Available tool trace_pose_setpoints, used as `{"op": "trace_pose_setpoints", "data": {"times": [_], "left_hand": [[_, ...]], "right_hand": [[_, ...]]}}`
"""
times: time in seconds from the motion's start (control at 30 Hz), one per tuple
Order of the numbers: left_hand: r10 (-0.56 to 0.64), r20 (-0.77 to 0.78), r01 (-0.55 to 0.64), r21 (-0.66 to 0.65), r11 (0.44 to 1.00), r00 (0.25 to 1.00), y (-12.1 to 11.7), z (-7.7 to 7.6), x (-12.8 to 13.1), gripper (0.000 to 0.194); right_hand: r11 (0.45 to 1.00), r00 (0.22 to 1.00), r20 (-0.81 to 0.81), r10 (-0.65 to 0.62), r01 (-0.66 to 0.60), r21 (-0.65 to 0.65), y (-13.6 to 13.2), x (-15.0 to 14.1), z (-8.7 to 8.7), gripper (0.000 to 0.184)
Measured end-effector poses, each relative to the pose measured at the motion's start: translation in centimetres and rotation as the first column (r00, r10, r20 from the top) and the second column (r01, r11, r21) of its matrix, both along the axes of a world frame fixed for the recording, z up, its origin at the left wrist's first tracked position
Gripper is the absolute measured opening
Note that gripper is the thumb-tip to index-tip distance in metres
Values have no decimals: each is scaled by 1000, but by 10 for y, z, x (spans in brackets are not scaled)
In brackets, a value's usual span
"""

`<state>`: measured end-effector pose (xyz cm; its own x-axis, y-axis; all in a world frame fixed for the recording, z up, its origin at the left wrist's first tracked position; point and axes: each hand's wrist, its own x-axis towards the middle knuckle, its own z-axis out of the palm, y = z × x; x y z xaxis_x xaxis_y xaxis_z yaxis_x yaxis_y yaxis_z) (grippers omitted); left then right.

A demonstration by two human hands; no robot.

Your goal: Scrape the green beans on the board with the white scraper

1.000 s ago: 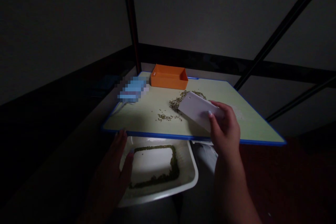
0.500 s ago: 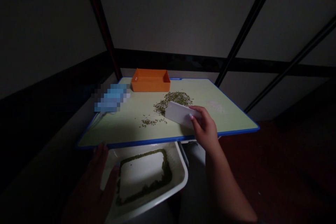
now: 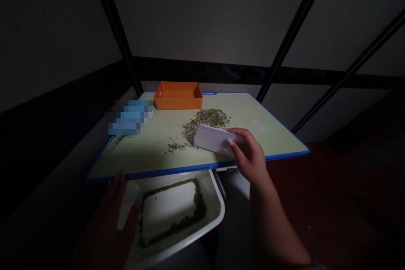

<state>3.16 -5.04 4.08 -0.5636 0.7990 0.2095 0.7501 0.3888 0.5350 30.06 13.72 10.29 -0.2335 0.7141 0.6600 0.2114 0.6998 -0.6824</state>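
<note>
Right grip closed on white scraper, edge set against mung beans; left grip open beside white tray, at 6 o'clock.

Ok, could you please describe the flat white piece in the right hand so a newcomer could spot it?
On the pale green board, find the heap of small green grains. Against its near side sits a flat white scraper, gripped by the right hand; it is the only thing on the board being held.

My right hand gripped a white rectangular plastic scraper beside a heap of small green mung beans on a pale green, blue-edged board; my open left hand lay by a white plastic tray.
</note>
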Motion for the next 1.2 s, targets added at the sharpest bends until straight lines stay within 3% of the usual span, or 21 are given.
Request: {"op": "trace_pose_setpoints", "data": {"times": [0.5, 0.77, 0.97, 1.2], "left_hand": [[-19, -5, 19, 15, 1000, 1000, 0, 1, 0, 69], [-14, -1, 14, 9, 1000, 1000, -2, -1, 1, 68], [-28, -6, 28, 23, 999, 1000, -1, 1, 2, 70], [-30, -29, 31, 51, 998, 999, -1, -1, 0, 67]], "right_hand": [[1000, 1000, 17, -13, 13, -12, 1, -1, -1, 23], [999, 998, 40, 50, -50, -6, -2, 2, 1, 21], [1000, 1000, 25, -19, 19, 10, -2, 5, 2, 23], [1000, 998, 63, 12, -12, -8, -5, 3, 3, 22]]}}
